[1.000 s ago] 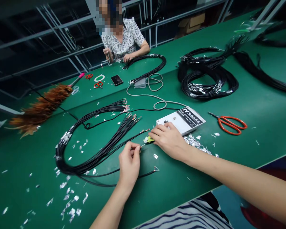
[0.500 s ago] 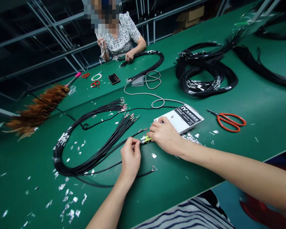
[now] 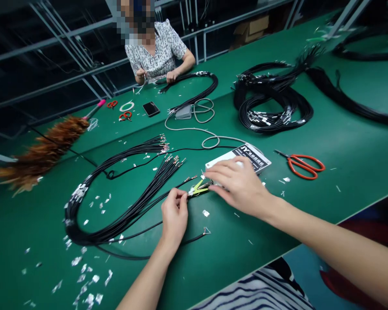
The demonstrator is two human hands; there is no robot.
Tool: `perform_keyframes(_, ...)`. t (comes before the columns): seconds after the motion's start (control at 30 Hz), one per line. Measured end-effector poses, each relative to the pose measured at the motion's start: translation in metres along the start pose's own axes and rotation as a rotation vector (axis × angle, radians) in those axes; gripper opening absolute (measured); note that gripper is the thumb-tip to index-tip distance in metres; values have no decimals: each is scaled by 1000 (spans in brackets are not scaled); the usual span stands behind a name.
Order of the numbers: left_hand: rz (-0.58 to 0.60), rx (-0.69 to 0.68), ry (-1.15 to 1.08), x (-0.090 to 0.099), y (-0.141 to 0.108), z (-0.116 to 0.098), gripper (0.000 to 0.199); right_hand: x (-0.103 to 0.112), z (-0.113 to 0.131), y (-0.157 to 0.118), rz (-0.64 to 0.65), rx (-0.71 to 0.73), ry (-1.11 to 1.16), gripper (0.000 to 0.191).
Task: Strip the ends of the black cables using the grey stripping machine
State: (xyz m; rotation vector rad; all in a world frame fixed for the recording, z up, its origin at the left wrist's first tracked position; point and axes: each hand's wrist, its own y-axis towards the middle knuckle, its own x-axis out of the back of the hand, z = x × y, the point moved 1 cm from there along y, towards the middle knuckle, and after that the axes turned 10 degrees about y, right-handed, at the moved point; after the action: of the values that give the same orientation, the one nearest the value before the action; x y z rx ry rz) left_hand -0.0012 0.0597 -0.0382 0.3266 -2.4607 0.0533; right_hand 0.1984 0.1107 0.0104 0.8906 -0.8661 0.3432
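Across the green counter (image 3: 226, 254), beside the white JY-labelled machine (image 3: 254, 158), the right hand (image 3: 241, 186) has loosened, fingers apart near the yellow-green clip (image 3: 198, 190), its arms now splayed. The left hand (image 3: 174, 213) keeps its fingers together, apparently pinching a mostly hidden cable end (image 3: 189, 195).

Noted across the green table (image 3: 220, 275): one person (image 3: 155, 54) in a patterned top. A dark phone (image 3: 151, 109) lies near a pale ring (image 3: 131, 103) and two small red-handled scissors (image 3: 125, 116). Brown feather duster (image 3: 48, 148), pink-ended, lies at left. Cardboard box (image 3: 252, 31) sits beyond.
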Motion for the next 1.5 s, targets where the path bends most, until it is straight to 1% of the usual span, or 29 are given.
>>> perform_keyframes(0.07, -3, 3, -11, 0, 0, 1, 19, 15, -5, -19, -182, -74, 39, 13)
perform_keyframes(0.1, -4, 5, -16, 1, 0, 1, 19, 20, -6, -28, -233, -97, 49, 14)
perform_keyframes(0.13, -5, 6, -19, 1, 0, 2, 19, 22, -7, -37, -245, -108, 50, 14)
perform_keyframes(0.2, -4, 11, -22, 1, 0, 2, 20, 21, -7, -51, -218, -98, 59, 17)
perform_keyframes(0.3, 2, 18, -17, 2, 0, 3, 20, 13, -7, -60, -187, -50, 37, 20)
perform_keyframes(0.43, 8, 34, -4, 4, -2, 5, 18, 5, -11, -59, -212, -12, -45, 22)
perform_keyframes(0.63, -14, 86, -31, 15, -8, 12, 20, 5, -15, -57, -232, 8, -56, 21)
perform_keyframes(0.73, 17, 117, -85, 21, -16, 12, 22, 7, -12, -57, -247, 2, -18, 19)
perform_keyframes(0.8, 56, 138, -128, 24, -23, 9, 24, 6, -6, -57, -250, 2, 25, 18)
perform_keyframes(0.9, 119, 165, -182, 27, -36, 0, 26, -1, 12, -54, -199, 7, 159, 17)
perform_keyframes(1.0, 197, 189, -231, 28, -46, -7, 27, -17, 35, -46, -64, -36, 309, 13)
perform_keyframes(1.07, 232, 172, -239, 28, -50, -9, 25, -30, 47, -38, 19, -52, 345, 17)
perform_keyframes(1.1, 239, 146, -223, 28, -52, -9, 23, -36, 51, -35, 47, -37, 342, 18)
perform_keyframes(1.17, 245, 52, -134, 28, -57, -7, 21, -45, 56, -31, 93, 16, 320, 25)
perform_keyframes(1.23, 244, -102, 6, 28, -65, -5, 21, -48, 57, -34, 145, 84, 320, 33)
perform_keyframes(1.3, 245, -265, 137, 29, -76, -4, 23, -45, 55, -41, 213, 151, 362, 34)
perform_keyframes(1.33, 258, -323, 183, 31, -81, -6, 24, -42, 54, -45, 240, 178, 392, 33)
perform_keyframes(1.37, 291, -357, 214, 33, -86, -8, 25, -38, 53, -49, 264, 193, 422, 33)
perform_keyframes(1.4, 356, -362, 233, 36, -88, -10, 24, -33, 51, -52, 275, 187, 451, 33)
perform_keyframes(1.47, 541, -308, 229, 42, -83, -15, 22, -23, 47, -54, 269, 122, 514, 30)
perform_keyframes(1.5, 605, -271, 228, 44, -75, -17, 21, -20, 45, -53, 254, 77, 545, 27)
